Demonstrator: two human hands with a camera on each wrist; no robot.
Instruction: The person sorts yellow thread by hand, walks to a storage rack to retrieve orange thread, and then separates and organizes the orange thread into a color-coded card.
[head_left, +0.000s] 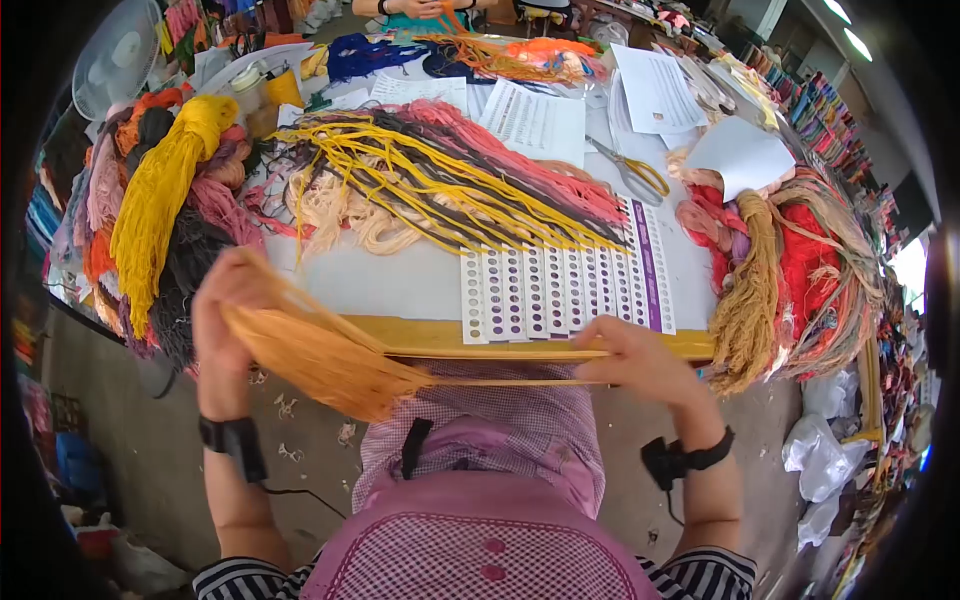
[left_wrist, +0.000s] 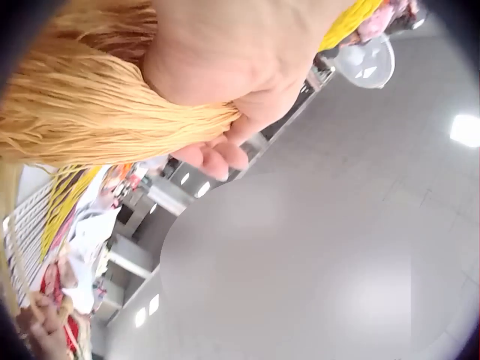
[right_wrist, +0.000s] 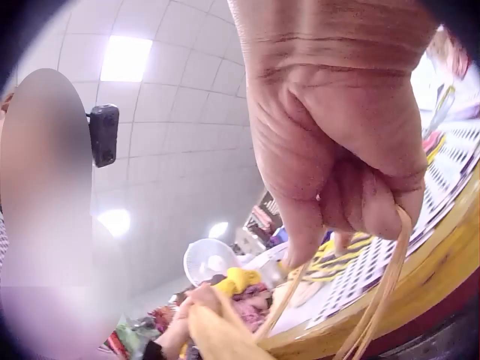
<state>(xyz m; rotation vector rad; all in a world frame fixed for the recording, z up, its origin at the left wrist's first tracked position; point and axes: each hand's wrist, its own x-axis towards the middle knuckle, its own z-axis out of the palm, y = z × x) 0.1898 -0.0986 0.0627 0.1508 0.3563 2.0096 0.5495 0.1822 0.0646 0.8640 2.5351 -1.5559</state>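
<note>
A thick hank of orange-tan yarn (head_left: 320, 360) hangs in front of the table edge. My left hand (head_left: 222, 300) grips its upper end; in the left wrist view the yarn (left_wrist: 82, 120) fans out from under the palm. My right hand (head_left: 640, 360) pinches a thin strand (head_left: 500, 381) drawn out sideways from the hank; in the right wrist view the strand (right_wrist: 386, 285) loops down from the curled fingers (right_wrist: 375, 210). A white card with rows of purple-ringed holes (head_left: 565, 285) lies on the table just beyond both hands.
Yellow, pink and dark yarn lengths (head_left: 440, 180) are spread over the table (head_left: 400, 285). A heap of hanks with a yellow one (head_left: 160, 200) lies at left, a red and tan heap (head_left: 790, 270) at right. Scissors (head_left: 635, 170) and papers (head_left: 535, 120) lie further back. Another person's hands (head_left: 420, 8) are at the far edge.
</note>
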